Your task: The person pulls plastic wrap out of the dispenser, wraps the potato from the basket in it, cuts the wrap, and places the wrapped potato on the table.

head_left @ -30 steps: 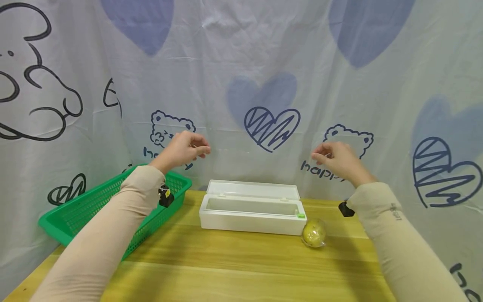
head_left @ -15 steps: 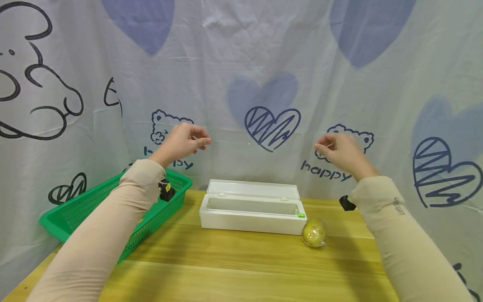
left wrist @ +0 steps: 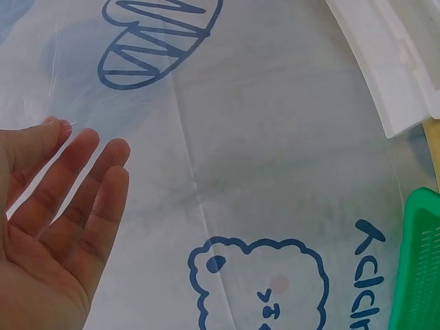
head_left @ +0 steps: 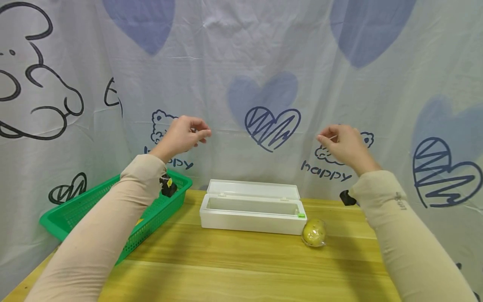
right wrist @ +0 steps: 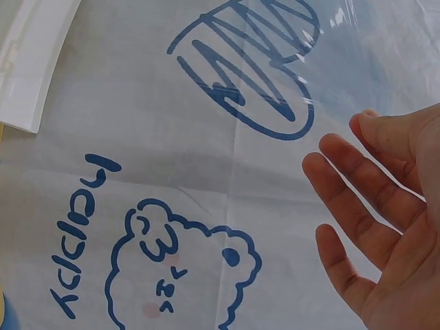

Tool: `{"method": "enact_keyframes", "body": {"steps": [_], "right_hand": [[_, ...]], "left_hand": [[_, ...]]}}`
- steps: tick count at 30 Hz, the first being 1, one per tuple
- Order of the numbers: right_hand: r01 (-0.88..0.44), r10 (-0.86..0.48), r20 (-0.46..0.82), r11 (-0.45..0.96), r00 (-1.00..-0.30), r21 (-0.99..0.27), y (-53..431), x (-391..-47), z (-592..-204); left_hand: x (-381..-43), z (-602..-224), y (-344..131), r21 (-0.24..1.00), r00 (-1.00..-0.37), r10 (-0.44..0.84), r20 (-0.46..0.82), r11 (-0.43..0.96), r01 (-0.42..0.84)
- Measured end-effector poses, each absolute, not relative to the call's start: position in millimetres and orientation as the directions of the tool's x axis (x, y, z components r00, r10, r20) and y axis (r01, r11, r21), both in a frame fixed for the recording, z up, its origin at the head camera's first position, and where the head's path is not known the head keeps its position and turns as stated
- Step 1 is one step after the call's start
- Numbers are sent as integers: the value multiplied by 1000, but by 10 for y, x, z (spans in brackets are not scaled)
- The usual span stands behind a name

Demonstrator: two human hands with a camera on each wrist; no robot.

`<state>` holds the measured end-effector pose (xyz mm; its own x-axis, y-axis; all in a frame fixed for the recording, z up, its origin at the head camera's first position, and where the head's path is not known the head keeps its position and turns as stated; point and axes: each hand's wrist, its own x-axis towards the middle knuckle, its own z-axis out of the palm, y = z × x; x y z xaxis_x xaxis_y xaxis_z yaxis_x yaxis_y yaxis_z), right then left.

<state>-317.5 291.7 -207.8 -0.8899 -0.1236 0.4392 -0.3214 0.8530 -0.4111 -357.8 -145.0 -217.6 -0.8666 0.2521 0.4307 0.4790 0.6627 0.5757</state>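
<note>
Both hands are raised in front of the curtain, with a sheet of clear cling film between them that shows mostly as glints and thin edges. My left hand pinches the film between thumb and index finger; the other fingers are loosely bent. On the other side, my right hand pinches it with thumb and index finger. Below and between the hands stands a long white box, its lid raised at the back and a green piece on its right end. Beside it lies a yellow, potato-like thing wrapped in clear film.
A green plastic basket stands at the left, partly hidden behind the left sleeve; something yellow shows inside. The wooden table runs back to a white curtain printed with hearts and bears.
Both hands have risen steadily while keeping about the same distance apart. The box, basket and wrapped yellow thing have not moved.
</note>
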Motion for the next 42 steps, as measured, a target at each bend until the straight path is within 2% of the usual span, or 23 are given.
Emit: {"method": "enact_keyframes", "body": {"steps": [8, 31, 42], "right_hand": [[-330, -113, 497, 867, -860, -374, 2901, -3163, -2013], [-327, -59, 558, 859, -828, -393, 2908, -3067, -1858], [-377, -86, 593, 841, -801, -387, 2961, -2825, -1916]], "left_hand": [[-3555, -2107, -1422, 572, -850, 228, 474, 654, 494], [-3455, -1909, -1428, 570, -836, 202, 510, 649, 504], [-3194, -1956, -1528, 556, -806, 231, 545, 621, 553]]}}
